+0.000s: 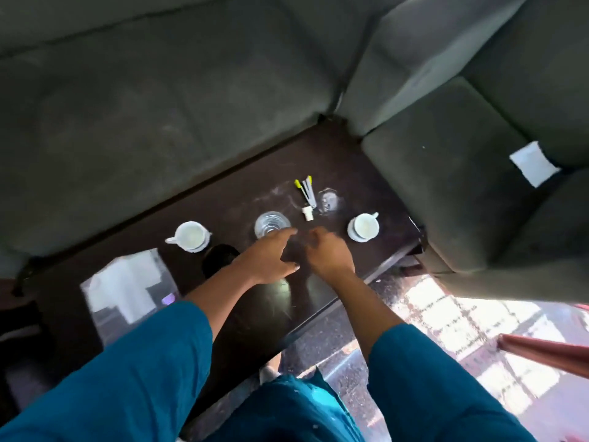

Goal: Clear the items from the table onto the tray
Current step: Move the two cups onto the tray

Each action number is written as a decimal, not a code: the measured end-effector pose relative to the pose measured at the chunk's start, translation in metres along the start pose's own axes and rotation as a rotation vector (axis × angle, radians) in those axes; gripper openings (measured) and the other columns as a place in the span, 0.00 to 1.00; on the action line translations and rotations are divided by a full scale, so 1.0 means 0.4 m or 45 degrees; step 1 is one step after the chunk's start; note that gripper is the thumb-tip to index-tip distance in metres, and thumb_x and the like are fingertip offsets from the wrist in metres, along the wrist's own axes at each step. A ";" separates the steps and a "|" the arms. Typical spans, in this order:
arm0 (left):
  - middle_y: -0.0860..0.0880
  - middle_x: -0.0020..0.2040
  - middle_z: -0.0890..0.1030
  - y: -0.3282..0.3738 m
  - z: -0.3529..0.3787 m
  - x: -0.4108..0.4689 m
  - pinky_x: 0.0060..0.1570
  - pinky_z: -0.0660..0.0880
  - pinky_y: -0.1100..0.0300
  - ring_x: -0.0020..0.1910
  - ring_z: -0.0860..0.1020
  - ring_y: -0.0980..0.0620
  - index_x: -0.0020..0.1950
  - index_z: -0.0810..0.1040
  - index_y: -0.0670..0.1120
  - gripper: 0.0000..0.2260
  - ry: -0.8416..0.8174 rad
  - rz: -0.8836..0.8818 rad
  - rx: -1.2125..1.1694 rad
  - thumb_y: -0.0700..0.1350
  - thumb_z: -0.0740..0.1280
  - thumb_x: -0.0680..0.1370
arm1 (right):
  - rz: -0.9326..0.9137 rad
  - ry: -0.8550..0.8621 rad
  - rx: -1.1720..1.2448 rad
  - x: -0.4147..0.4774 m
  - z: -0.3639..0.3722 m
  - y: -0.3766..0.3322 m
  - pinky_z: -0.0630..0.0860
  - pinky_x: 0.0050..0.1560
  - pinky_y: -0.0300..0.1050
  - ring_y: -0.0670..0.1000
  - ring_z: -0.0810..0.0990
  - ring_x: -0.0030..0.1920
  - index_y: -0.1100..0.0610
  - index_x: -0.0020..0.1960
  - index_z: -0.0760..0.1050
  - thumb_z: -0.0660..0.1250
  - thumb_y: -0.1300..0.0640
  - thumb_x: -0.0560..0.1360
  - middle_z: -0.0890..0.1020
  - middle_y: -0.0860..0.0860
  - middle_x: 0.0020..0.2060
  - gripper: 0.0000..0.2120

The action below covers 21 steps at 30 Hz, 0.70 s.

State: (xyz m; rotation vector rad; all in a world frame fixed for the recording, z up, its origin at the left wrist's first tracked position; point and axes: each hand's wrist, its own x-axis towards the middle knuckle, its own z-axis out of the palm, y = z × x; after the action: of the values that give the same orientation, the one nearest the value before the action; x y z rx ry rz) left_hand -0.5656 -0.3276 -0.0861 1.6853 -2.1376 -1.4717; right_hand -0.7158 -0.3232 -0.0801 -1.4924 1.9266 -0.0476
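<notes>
Glass (pixel 272 224) clear, round, on dark table (pixel 251 193); left hand (pixel 271 258) fingers spread, empty — right hand (pixel 330 255) loosely curled, empty.

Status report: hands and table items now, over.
Left hand open, reaching the glass. Right hand loosely curled, empty. Cup, second cup, sticks on table. No tray in view.

right hand (pixel 328 254) fingers blurred, glass (pixel 271 222) near rim behind left hand (pixel 271 257)
</notes>
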 end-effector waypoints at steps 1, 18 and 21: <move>0.46 0.72 0.66 0.017 0.020 0.034 0.62 0.62 0.63 0.69 0.68 0.49 0.73 0.59 0.50 0.33 -0.025 0.002 -0.020 0.49 0.70 0.71 | 0.045 0.006 -0.023 0.022 -0.005 0.037 0.72 0.54 0.50 0.63 0.75 0.58 0.57 0.59 0.72 0.62 0.54 0.73 0.78 0.61 0.57 0.16; 0.48 0.75 0.62 0.030 0.180 0.280 0.65 0.56 0.64 0.72 0.63 0.51 0.73 0.59 0.50 0.31 -0.239 0.031 0.139 0.47 0.68 0.73 | 0.362 0.139 -0.217 0.270 0.036 0.292 0.73 0.55 0.65 0.73 0.50 0.70 0.41 0.71 0.54 0.64 0.66 0.72 0.36 0.59 0.74 0.36; 0.48 0.73 0.64 0.017 0.166 0.291 0.64 0.59 0.64 0.70 0.65 0.51 0.72 0.62 0.49 0.29 -0.213 0.036 0.119 0.46 0.68 0.73 | 0.366 0.177 -0.291 0.288 0.055 0.295 0.76 0.49 0.62 0.70 0.59 0.65 0.47 0.66 0.61 0.60 0.70 0.71 0.40 0.63 0.74 0.29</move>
State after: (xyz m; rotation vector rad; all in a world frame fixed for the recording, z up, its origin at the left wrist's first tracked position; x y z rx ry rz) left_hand -0.6544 -0.3762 -0.1741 1.6051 -2.3384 -1.5813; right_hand -0.8149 -0.3750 -0.2033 -1.3682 2.3057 0.2095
